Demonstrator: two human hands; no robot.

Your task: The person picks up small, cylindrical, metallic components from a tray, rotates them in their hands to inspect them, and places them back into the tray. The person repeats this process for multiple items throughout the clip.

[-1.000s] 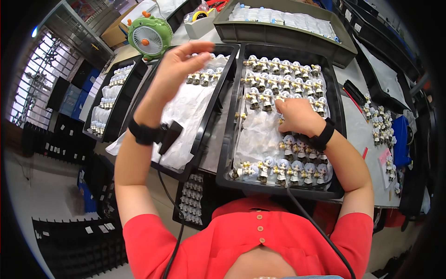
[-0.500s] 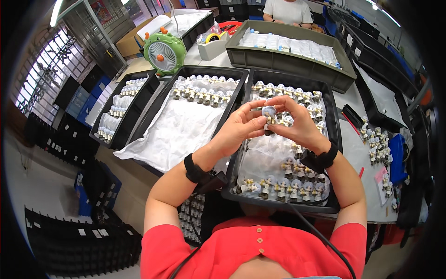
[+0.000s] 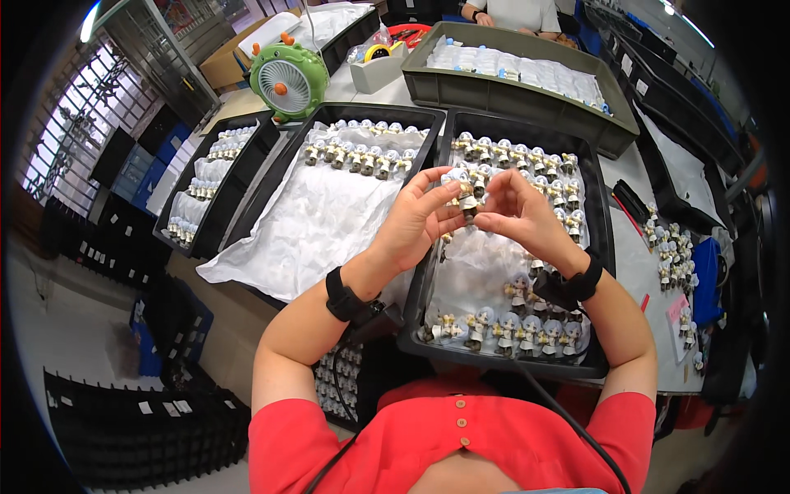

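Note:
A small figurine [image 3: 466, 196] with pale hair, a white outfit and dark boots is pinched in my left hand [image 3: 409, 221], between thumb and fingers. Close beside it, my right hand [image 3: 533, 221] is half curled, thumb and forefinger apart, with nothing visible between them. Both hands are over the right black tray [image 3: 607, 247], which holds rows of similar figurines [image 3: 527, 333] on white padding. Left of it, a second black tray [image 3: 362, 109] carries figurines along its far side, with a white sheet [image 3: 309, 222] spread over the rest.
A narrower black tray [image 3: 262, 160] of figurines stands at the left. Behind are a green fan [image 3: 288, 81], a tape dispenser [image 3: 380, 70] and a large olive bin [image 3: 527, 90]. Loose figurines [image 3: 675, 255] and a blue box [image 3: 706, 280] lie at right. Another person [image 3: 514, 16] sits across the table.
My hands have drawn apart. The right fingers have come away from the figurine, which has shifted slightly left and up in my left hand. The view has shifted slightly.

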